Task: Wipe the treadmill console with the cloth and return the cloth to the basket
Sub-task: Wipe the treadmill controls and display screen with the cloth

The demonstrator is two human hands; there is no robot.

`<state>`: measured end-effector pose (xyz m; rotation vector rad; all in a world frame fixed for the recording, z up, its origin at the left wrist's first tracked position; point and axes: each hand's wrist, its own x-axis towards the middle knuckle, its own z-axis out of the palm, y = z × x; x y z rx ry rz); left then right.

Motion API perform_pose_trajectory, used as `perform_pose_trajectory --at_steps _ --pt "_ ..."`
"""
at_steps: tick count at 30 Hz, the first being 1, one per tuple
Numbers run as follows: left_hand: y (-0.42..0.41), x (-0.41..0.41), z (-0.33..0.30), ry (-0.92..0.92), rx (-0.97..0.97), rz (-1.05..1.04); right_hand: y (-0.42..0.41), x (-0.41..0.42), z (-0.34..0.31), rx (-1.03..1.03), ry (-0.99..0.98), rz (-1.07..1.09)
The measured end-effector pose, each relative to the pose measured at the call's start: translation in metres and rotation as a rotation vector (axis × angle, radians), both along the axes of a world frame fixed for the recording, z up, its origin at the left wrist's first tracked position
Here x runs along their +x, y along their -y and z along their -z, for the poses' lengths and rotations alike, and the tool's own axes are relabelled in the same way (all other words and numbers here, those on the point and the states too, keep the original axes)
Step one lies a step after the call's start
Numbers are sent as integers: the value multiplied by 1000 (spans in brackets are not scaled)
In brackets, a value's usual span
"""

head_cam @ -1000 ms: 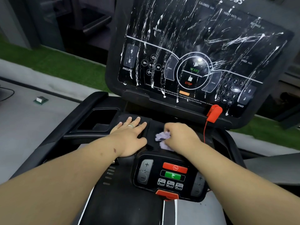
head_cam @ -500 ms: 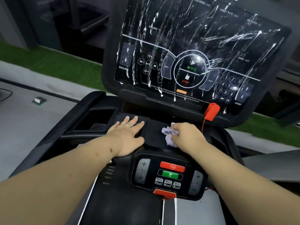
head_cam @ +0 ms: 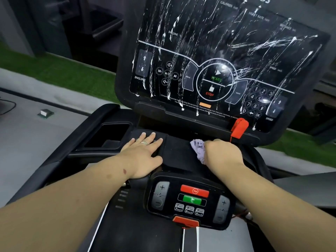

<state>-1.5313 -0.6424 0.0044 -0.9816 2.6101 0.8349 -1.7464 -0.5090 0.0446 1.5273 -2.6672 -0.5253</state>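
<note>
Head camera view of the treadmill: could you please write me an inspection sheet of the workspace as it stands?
Surface: the console screen is covered in white streaks and drips; the black ledge below it looks dry.
Job's things: the purple cloth sits bunched on the ledge; basket not in view.
Clutter: a small green-and-white object on the grey floor at left.
Hands: the left hand rests flat on the ledge, ring on one finger; the right hand grips the cloth.
Cables: a red cord hangs from the red safety clip; a dark cable lies at far left.
Surroundings: green turf strip, lower control pad with red and green buttons.
</note>
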Motion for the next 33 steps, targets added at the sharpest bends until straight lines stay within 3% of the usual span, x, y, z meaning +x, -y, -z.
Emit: perform_pose_trajectory --at_steps 5,11,16,20,23,27,33 --pt "1 0 1 -5 7 -1 1 1 -2 117 -16 78" --pt "0 0 1 -14 13 -5 33 39 -17 220 264 86" --pt "2 -1 3 -1 1 3 52 58 -5 -37 537 -97" --pt "2 -1 3 -9 6 0 26 36 -10 122 675 -161" --pt "2 0 3 -15 19 -3 11 20 -20 137 595 -58" --pt "2 1 2 -12 20 3 45 36 -7 -20 409 57" --pt "2 0 2 -14 15 4 39 36 -11 132 726 -67"
